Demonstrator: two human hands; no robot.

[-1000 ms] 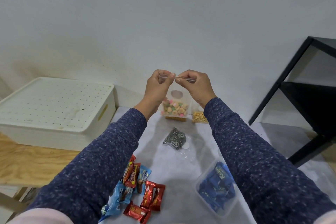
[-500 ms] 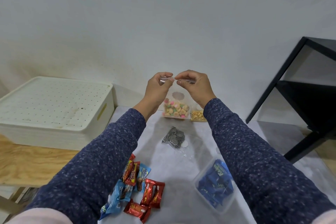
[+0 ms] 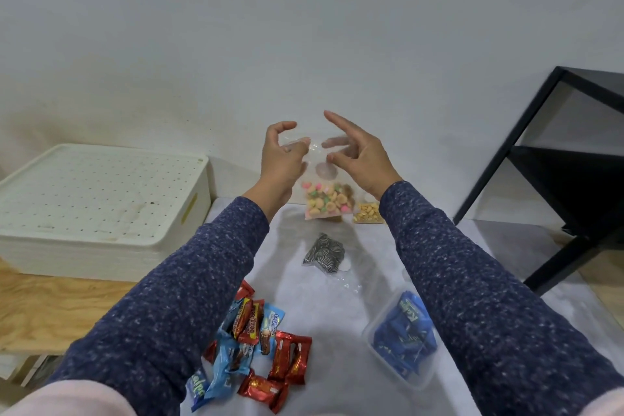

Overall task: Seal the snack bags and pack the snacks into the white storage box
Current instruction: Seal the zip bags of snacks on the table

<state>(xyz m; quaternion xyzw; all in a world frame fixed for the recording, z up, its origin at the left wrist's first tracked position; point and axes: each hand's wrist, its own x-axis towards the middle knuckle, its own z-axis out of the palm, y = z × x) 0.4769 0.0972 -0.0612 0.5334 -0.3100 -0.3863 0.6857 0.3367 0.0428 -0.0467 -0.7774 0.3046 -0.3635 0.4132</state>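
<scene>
A clear zip bag of colourful round snacks (image 3: 326, 201) hangs upright above the far edge of the white-covered table (image 3: 331, 321). My left hand (image 3: 282, 162) curls around the bag's top left corner. At the top right, my right hand (image 3: 361, 159) has its fingers spread, some of them seen through the plastic. The white storage box (image 3: 94, 192) stands at the left on a wooden surface with its perforated lid shut. On the table lie a bag of yellow nuts (image 3: 368, 213), a black-and-white swirl bag (image 3: 326, 252) and a pile of red and blue wrapped snacks (image 3: 260, 341).
A clear tub of blue wrapped snacks (image 3: 401, 341) sits under my right forearm. A black metal shelf (image 3: 557, 162) stands at the right against the white wall. The wooden surface (image 3: 50, 307) lies lower at the left of the table.
Both hands were pinched together on the bag's top strip. Now they have moved apart and the fingers have opened, the right hand most of all. The bag stays raised.
</scene>
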